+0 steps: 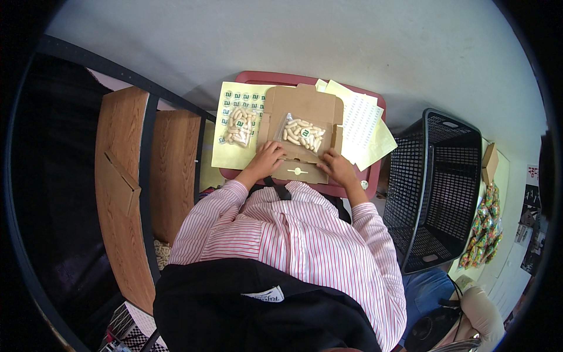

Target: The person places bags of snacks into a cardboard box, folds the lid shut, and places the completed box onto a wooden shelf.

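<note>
A brown cardboard box point(305, 101) lies opened out in front of me, its lid raised at the far side. Inside it rests a clear bag of pale, capsule-shaped pieces point(304, 134) with a round sticker on it. My left hand point(268, 159) grips the box's near left corner, fingers curled at the edge. At the near right corner, my right hand point(338, 166) pinches the cardboard, its fingertips close to the bag. A second bag of the same pieces point(240, 126) sits to the left on a yellow sticker sheet point(226, 157).
Beneath everything is a red tray-like surface point(258, 75). More sticker sheets point(375, 146) lie right of the box. A large black plastic crate point(404, 193) stands at the right, near colourful packets point(487, 226). On the left, wooden shelves point(120, 205) hold a folded cardboard piece point(122, 183).
</note>
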Demonstrator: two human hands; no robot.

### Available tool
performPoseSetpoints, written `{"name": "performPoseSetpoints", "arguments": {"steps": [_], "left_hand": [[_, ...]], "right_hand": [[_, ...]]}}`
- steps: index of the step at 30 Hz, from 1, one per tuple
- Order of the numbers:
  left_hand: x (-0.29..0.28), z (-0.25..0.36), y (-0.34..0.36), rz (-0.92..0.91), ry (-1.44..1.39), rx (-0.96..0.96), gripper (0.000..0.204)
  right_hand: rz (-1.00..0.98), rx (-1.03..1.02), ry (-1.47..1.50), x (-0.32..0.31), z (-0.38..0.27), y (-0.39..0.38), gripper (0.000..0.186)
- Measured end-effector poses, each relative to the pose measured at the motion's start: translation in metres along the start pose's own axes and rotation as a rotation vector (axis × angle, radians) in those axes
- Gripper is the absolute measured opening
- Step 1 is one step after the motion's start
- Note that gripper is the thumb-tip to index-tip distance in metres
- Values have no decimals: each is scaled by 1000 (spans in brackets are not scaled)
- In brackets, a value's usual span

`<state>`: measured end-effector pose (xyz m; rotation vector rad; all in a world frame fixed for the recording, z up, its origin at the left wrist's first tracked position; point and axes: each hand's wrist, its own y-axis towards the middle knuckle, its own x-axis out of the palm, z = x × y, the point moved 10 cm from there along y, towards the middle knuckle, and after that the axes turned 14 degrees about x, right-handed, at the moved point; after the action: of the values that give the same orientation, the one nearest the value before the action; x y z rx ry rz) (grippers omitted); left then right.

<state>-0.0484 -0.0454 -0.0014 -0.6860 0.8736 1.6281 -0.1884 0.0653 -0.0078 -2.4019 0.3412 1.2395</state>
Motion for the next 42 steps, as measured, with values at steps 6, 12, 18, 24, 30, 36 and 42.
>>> {"name": "performPoseSetpoints", "arguments": {"steps": [6, 12, 18, 24, 30, 36, 42], "left_hand": [[8, -3, 0, 3, -11, -2, 20], [9, -2, 1, 19, 7, -7, 18], [11, 2, 4, 9, 60, 21, 18], [17, 3, 2, -23, 61, -13, 15], [7, 2, -6, 77, 64, -4, 15], [0, -4, -12, 13, 74, -97, 16], [-52, -13, -36, 296, 167, -266, 25]], "right_hand": [[151, -65, -105, 1, -9, -9, 19], [344, -199, -196, -10, -33, -16, 15], [302, -194, -220, 4, -29, -10, 16], [288, -165, -196, 3, -23, -11, 14], [298, -94, -87, -35, -45, -7, 32], [379, -90, -114, -31, -60, 39, 58], [62, -148, -108, -5, -47, 45, 59]]}}
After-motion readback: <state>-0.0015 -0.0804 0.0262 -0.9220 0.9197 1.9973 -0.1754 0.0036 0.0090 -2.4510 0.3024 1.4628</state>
